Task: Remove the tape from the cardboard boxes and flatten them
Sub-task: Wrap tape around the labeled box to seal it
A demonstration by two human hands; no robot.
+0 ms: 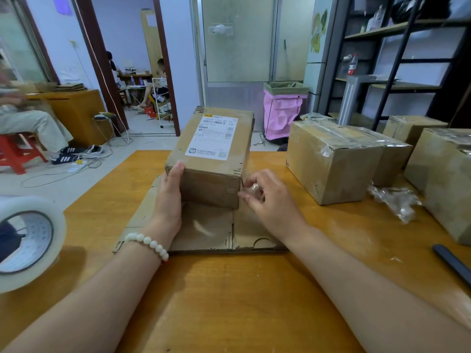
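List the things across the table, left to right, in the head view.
Tape roll, left hand, labelled box, right hand pinching clear tape, taped box, crumpled tape wad, dark tool.

Five boxes (211, 154) (334, 164) (393, 159) (413, 127) (443, 179), one flattened carton (204, 228), one tape roll (30, 240)

We find bare table (229, 301) along the near edge and leftward up to the tape roll (28, 240) at the left edge. The labelled box (211, 154) on flattened cardboard (204, 230) blocks the middle, our left hand (169, 197) holding its left side and our right hand (267, 200) pinching a tape strip (253, 187) at its right corner. Taped boxes (334, 161), crumpled tape (397, 202) and a dark tool (451, 263) crowd the right edge.
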